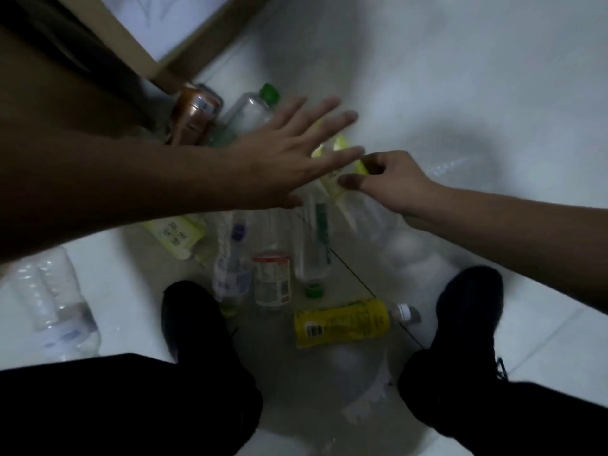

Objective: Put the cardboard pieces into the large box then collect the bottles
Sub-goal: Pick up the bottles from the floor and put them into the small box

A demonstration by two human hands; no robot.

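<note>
Several empty plastic bottles lie on the pale floor between my feet. A yellow-labelled bottle (pixel 345 322) with a white cap lies nearest me. A red-and-white labelled bottle (pixel 272 279) and a blue-labelled clear bottle (pixel 232 274) lie beside it. My left hand (pixel 289 153) is spread flat with fingers apart over a clear green-capped bottle (pixel 253 110). My right hand (pixel 388 182) pinches a pale yellow-green labelled bottle (pixel 339 184) between thumb and fingers. The large cardboard box (pixel 144 57) stands at the upper left.
A copper-coloured can (pixel 194 115) lies next to the box. A big clear jug (pixel 56 307) lies at the left, another clear bottle (pixel 457 166) at the right. My black shoes (pixel 194 320) flank the pile. A green cap (pixel 314 290) lies loose.
</note>
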